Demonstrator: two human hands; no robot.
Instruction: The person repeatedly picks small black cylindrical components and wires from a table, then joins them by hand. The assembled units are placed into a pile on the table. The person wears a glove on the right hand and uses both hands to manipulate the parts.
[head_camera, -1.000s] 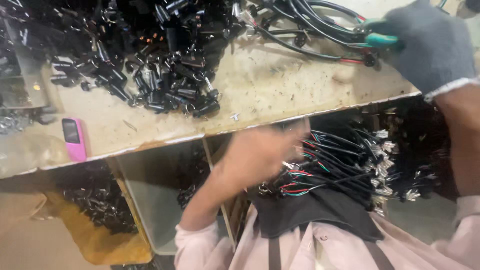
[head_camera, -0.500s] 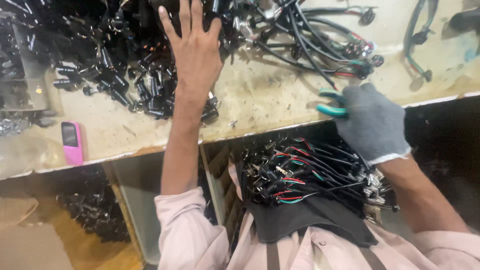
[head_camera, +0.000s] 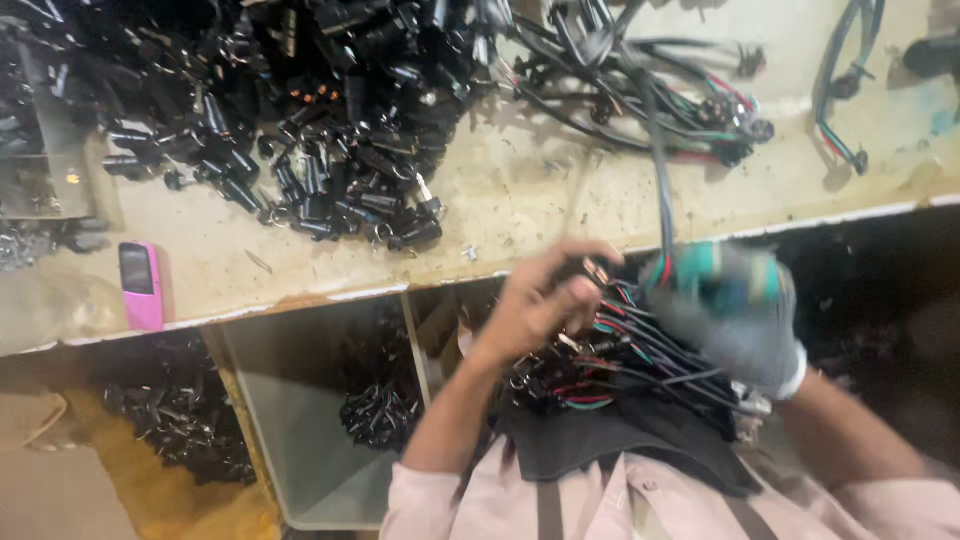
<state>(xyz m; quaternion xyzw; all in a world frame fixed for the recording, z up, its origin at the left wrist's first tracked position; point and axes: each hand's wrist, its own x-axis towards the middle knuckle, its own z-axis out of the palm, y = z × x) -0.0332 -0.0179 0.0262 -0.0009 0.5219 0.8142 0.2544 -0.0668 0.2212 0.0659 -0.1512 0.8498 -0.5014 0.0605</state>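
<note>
A black connector (head_camera: 590, 268) sits pinched in the fingertips of the bare left hand (head_camera: 540, 300), which is raised, wrist bent, over a bundle of wires (head_camera: 620, 360) in the lap. Just beside it, the gloved right hand (head_camera: 730, 310), blurred, is closed on a green-handled tool (head_camera: 715, 270). Above both lies a heap of black parts (head_camera: 300, 110) on the bench (head_camera: 520, 200).

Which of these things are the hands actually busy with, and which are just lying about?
In hand:
- left hand on a small black connector
- gloved right hand with a green-handled tool
- bundle of coloured wires in the lap

Lying about:
- heap of black parts
- pink phone
- cables on the bench
</note>
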